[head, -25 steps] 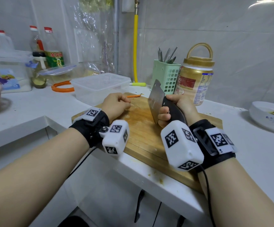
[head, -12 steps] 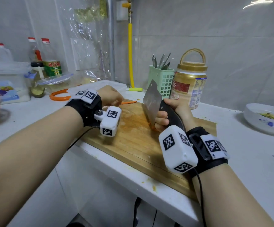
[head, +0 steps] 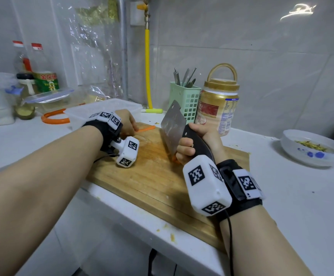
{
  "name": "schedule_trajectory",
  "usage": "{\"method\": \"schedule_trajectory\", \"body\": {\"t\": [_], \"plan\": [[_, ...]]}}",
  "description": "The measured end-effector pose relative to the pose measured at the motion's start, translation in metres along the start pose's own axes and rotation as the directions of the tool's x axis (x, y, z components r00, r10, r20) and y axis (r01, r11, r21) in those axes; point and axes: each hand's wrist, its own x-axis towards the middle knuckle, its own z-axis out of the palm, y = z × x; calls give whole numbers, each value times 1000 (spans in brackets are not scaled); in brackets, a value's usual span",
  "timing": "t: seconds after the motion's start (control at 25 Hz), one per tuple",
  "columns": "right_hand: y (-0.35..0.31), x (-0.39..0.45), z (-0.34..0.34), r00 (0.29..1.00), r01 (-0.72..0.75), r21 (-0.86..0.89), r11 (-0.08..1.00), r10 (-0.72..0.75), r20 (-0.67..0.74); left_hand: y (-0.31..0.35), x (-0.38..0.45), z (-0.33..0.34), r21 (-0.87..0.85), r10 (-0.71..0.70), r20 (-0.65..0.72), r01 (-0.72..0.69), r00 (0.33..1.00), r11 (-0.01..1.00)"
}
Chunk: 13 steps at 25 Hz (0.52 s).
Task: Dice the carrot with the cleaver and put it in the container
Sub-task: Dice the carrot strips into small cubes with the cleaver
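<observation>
Behind the board stand a green basket of utensils, a jar and the clear container, with a bowl well apart to the right on the surface. The right hand grips the cleaver, blade upright, edge on the board. The left hand covers one end of a carrot strip at the far edge; how its fingers lie cannot be told.
</observation>
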Motion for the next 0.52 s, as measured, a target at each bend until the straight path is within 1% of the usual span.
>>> {"method": "schedule_trajectory", "body": {"t": [0.12, 0.24, 0.36, 0.52], "plan": [[2, 0, 3, 1000, -18, 0, 1000, 18, 13, -5, -5, 0, -47, 36, -31, -37, 999, 998], [3, -2, 5, 1000, -13, -17, 1000, 14, 17, -9, -14, -2, -88, 76, -8, -76, 997, 993], [2, -3, 5, 1000, -5, -26, 1000, 5, 13, -10, -27, -9, -79, 100, 68, -94, 993, 992], [5, -3, 7, 1000, -2, -38, 999, 3, 20, -15, -49, -18, -58, 149, 223, -139, 963, 989]]}}
